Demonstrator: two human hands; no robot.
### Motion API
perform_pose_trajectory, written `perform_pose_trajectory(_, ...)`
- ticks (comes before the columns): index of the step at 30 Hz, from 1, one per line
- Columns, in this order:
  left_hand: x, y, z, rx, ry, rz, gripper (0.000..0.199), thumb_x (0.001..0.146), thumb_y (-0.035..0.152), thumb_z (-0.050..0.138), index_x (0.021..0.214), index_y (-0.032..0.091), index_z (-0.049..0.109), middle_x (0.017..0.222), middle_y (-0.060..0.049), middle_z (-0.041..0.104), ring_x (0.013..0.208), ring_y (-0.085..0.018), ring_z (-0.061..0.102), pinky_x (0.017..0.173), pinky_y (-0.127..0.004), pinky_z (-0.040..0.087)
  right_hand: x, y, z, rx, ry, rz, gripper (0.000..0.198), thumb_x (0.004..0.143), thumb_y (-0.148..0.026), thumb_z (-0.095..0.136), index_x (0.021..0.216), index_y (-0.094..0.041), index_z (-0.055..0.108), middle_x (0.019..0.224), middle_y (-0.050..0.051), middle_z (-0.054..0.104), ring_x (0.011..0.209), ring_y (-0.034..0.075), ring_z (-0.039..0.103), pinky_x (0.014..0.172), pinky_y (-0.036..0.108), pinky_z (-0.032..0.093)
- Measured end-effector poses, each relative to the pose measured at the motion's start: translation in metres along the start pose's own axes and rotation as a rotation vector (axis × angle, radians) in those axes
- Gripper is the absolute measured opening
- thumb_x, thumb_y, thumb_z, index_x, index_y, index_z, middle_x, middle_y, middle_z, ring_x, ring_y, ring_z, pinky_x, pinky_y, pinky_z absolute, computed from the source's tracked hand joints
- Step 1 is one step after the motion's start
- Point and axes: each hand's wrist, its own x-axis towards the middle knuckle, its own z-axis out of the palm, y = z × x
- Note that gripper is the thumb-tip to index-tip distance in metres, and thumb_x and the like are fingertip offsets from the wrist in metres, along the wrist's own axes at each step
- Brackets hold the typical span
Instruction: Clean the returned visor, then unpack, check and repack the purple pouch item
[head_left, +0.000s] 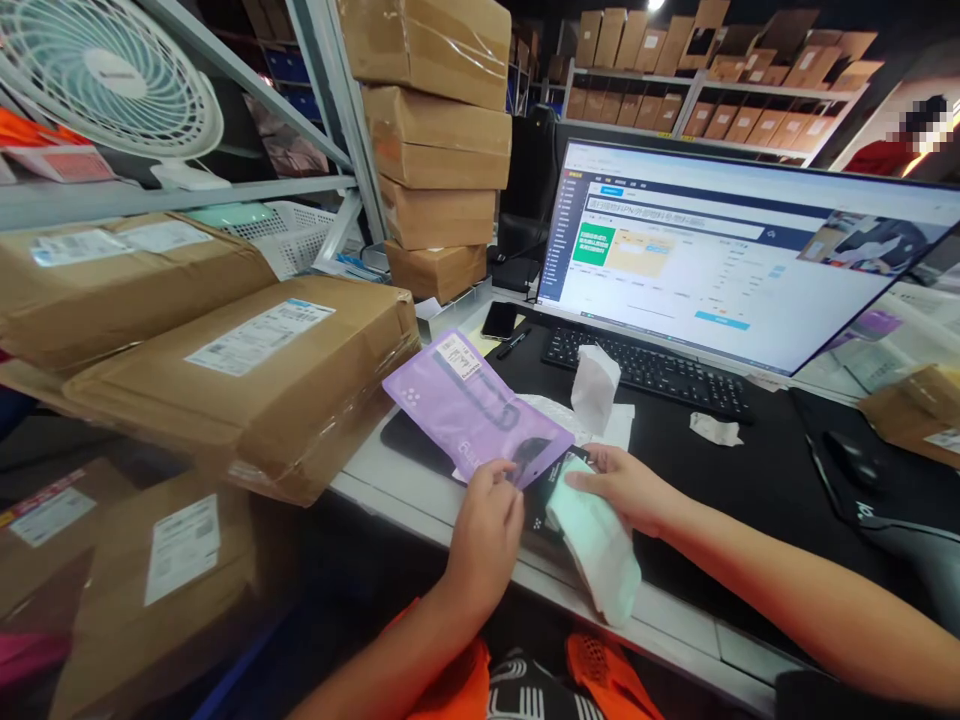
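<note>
My left hand (487,530) is closed on the near edge of a flat purple plastic pouch (457,425), which has a white barcode label at its upper corner. My right hand (626,485) pinches a pale mint folded cloth item (600,555), whose lower end hangs over the desk edge. A black printed card (538,508) lies against the cloth at the pouch's mouth, partly hidden by my left fingers. Whether the card is still partly inside the pouch I cannot tell. Just beyond my right hand stands a curled white paper slip (595,388).
A monitor (675,270) and black keyboard (645,370) stand behind the hands. Cardboard parcels (300,370) crowd the left, with stacked boxes (442,140) behind. A phone (499,320), a pen (514,343), a torn slip (715,430) and a mouse (853,460) lie on the desk.
</note>
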Motion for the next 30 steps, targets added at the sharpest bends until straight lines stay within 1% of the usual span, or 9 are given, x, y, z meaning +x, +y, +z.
perform_pose_trajectory(4,0.001,0.005,0.009,-0.002,-0.036,-0.015,0.023,0.096,0.009,0.044,0.079,0.018,0.056,0.113,-0.012,0.059,0.107,-0.02,0.063,0.094,-0.036,0.056,0.016,0.007,-0.006,-0.269,0.185,-0.07,0.044,0.064,-0.054,0.082,0.08,-0.02,0.059,0.072,0.002,0.068,0.067,0.022,0.065,0.063,0.033,0.052)
perform_pose_trajectory(8,0.01,0.012,0.016,0.009,-0.035,0.033,0.022,0.095,0.006,0.043,0.079,0.017,0.055,0.113,-0.013,0.059,0.107,-0.02,0.063,0.094,-0.035,0.055,0.026,0.004,-0.011,-0.368,0.268,-0.133,0.033,0.067,-0.043,0.081,0.075,-0.021,0.058,0.072,0.001,0.065,0.072,0.021,0.061,0.062,0.029,0.046)
perform_pose_trajectory(12,0.02,0.009,0.016,0.004,-0.036,0.037,0.022,0.095,0.007,0.045,0.078,0.017,0.053,0.117,-0.015,0.058,0.111,-0.022,0.062,0.096,-0.038,0.054,0.02,-0.008,-0.011,-0.503,0.341,-0.201,0.028,0.069,-0.039,0.079,0.07,-0.02,0.057,0.071,0.001,0.063,0.074,0.021,0.058,0.064,0.03,0.045)
perform_pose_trajectory(14,0.025,0.003,0.016,-0.011,-0.049,0.027,0.021,0.095,0.008,0.045,0.077,0.018,0.052,0.116,-0.015,0.059,0.111,-0.023,0.062,0.095,-0.041,0.054,0.015,-0.015,-0.009,-0.432,0.252,-0.202,0.031,0.066,-0.039,0.082,0.073,-0.02,0.059,0.073,0.001,0.065,0.075,0.022,0.061,0.068,0.031,0.048)
perform_pose_trajectory(17,0.028,-0.005,0.018,-0.068,-0.071,0.038,0.022,0.094,0.007,0.045,0.076,0.019,0.05,0.113,-0.013,0.063,0.112,-0.024,0.062,0.096,-0.044,0.053,0.011,-0.019,-0.005,-0.065,0.035,-0.112,0.046,0.054,-0.04,0.092,0.084,-0.019,0.064,0.081,0.001,0.07,0.078,0.023,0.066,0.077,0.036,0.054)
perform_pose_trajectory(20,0.026,-0.011,0.021,-0.138,-0.105,0.053,0.023,0.093,0.006,0.046,0.075,0.02,0.048,0.114,-0.012,0.064,0.117,-0.024,0.061,0.097,-0.043,0.053,0.011,-0.017,-0.003,0.119,0.014,-0.01,0.056,0.042,-0.037,0.098,0.083,-0.016,0.065,0.081,0.003,0.072,0.075,0.023,0.068,0.078,0.039,0.056)
perform_pose_trajectory(23,0.023,-0.013,0.025,-0.152,-0.096,0.066,0.024,0.092,0.005,0.047,0.074,0.02,0.047,0.115,-0.012,0.064,0.117,-0.024,0.06,0.096,-0.043,0.053,0.012,-0.014,0.0,0.124,0.034,0.004,0.057,0.039,-0.031,0.098,0.081,-0.016,0.064,0.079,0.003,0.072,0.074,0.022,0.068,0.074,0.037,0.056)
perform_pose_trajectory(27,0.019,-0.014,0.028,-0.083,-0.038,0.139,0.02,0.093,0.005,0.046,0.08,0.019,0.052,0.118,-0.013,0.064,0.115,-0.023,0.061,0.097,-0.043,0.053,0.013,-0.017,0.003,-0.001,0.048,-0.11,0.047,0.052,-0.032,0.092,0.087,-0.018,0.065,0.077,0.0,0.07,0.072,0.019,0.066,0.071,0.032,0.054)
perform_pose_trajectory(30,0.016,-0.013,0.029,-0.088,0.051,0.188,0.019,0.094,0.005,0.046,0.084,0.019,0.053,0.116,-0.011,0.065,0.111,-0.02,0.063,0.094,-0.037,0.054,0.015,-0.02,0.002,-0.175,0.025,-0.141,0.034,0.059,-0.034,0.084,0.082,-0.017,0.064,0.076,0.0,0.069,0.069,0.019,0.063,0.068,0.03,0.052)
